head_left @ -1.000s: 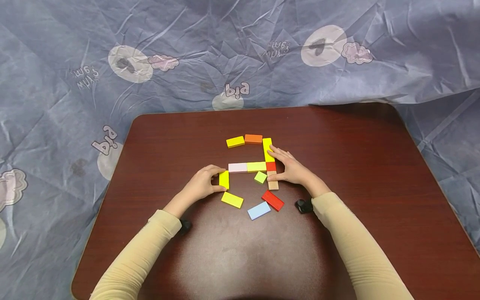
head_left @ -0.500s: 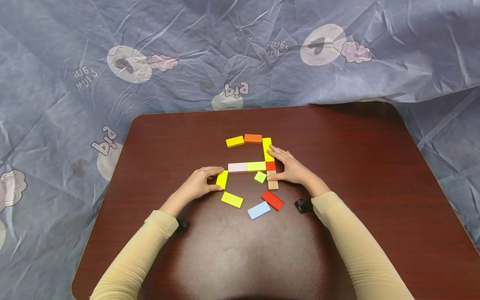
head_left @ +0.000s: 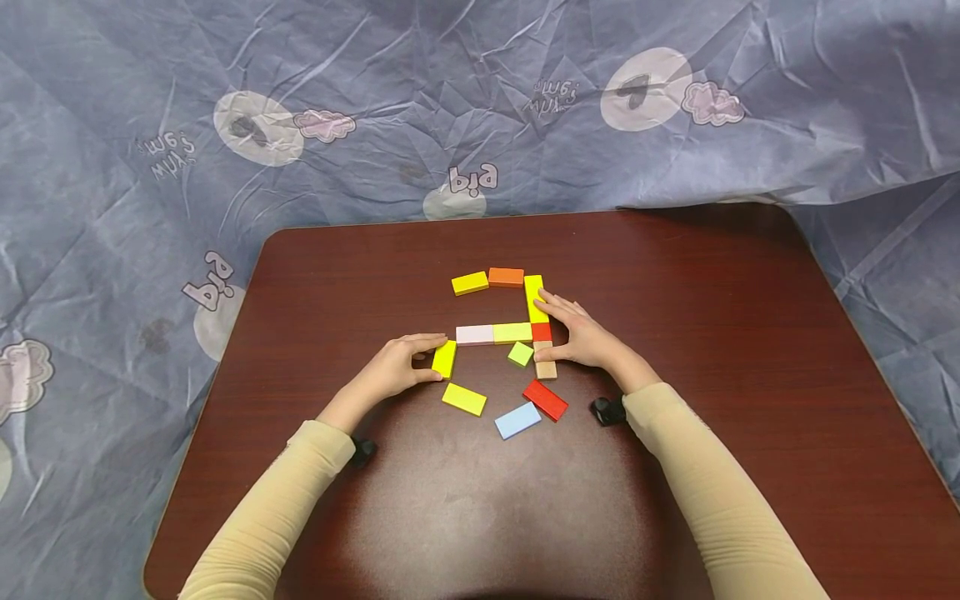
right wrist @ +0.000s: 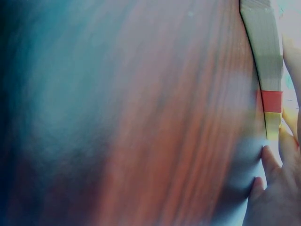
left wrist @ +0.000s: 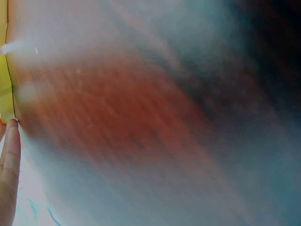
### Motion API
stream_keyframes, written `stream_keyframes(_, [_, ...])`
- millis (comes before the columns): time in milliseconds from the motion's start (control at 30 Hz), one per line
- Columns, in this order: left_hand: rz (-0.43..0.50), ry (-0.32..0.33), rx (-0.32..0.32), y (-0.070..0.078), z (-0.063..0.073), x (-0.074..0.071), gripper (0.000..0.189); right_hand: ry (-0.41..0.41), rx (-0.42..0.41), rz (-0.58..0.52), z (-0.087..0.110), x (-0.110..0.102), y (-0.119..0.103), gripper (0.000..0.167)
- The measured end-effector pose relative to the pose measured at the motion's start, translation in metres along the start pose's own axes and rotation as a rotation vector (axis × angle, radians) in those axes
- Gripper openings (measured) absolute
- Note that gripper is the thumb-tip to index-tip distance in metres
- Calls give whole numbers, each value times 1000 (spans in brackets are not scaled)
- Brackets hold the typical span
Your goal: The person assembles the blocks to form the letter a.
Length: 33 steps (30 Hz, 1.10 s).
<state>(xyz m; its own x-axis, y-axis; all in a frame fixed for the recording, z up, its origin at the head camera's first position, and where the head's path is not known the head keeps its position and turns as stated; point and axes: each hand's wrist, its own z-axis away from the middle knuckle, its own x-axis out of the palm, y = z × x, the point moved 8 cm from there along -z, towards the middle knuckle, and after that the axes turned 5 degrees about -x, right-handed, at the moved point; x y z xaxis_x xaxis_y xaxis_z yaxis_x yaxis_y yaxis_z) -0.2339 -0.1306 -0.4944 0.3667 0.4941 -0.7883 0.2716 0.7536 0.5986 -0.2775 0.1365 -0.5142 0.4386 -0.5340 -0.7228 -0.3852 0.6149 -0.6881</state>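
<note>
My left hand (head_left: pixel 393 364) pinches a yellow block (head_left: pixel 444 360) by its two ends, thumb at the near end and fingers at the far end. The block lies slanted, its far end close to a pale pink block (head_left: pixel 475 335). That one joins a yellow-green block (head_left: pixel 512 333) in a row, which meets a small red block (head_left: pixel 541 332). My right hand (head_left: pixel 588 340) spans the column on the right: fingers on a long yellow block (head_left: pixel 533 287), thumb on a bare wooden block (head_left: pixel 547 371). The right wrist view shows the wooden block (right wrist: pixel 263 49) beside the red one.
Beyond the row lie another yellow block (head_left: pixel 470 284) and an orange block (head_left: pixel 506 277). A small green block (head_left: pixel 521 354) sits inside the corner. Nearer are a yellow block (head_left: pixel 464 399), a blue block (head_left: pixel 517 421) and a red block (head_left: pixel 546 401). All lie on the brown table (head_left: pixel 735 333).
My left hand has drawn back slightly left, turning the yellow block from nearly straight to slanted, then stayed almost still. My right hand keeps its place.
</note>
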Motion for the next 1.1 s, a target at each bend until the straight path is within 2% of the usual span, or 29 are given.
stream_keyframes(200, [5, 1, 19, -1, 0, 0, 64, 0, 5, 0, 0, 0, 1, 96])
stream_keyframes(367, [32, -3, 6, -2, 0, 0, 65, 0, 2, -2, 0, 0, 0, 96])
stream_keyframes(533, [3, 56, 16, 3, 2, -5, 60, -1, -1, 0, 1, 0, -1, 96])
stream_keyframes(633, [-34, 111, 61, 14, 5, -8, 51, -1, -1, 1, 0, 0, -1, 96])
stream_keyframes(700, [-51, 122, 103, 24, 7, -6, 45, -2, 1, -1, 0, 0, -1, 96])
stream_keyframes(833, [-104, 83, 212, 43, 13, 4, 39, -7, 10, -12, 0, 0, 0, 97])
stream_keyframes(967, [-152, 45, 291, 53, 17, 16, 35, -8, 16, -13, 0, 0, 0, 98])
stream_keyframes(1100, [-180, 48, 307, 53, 19, 21, 30, -9, 14, -13, 0, 0, 0, 98])
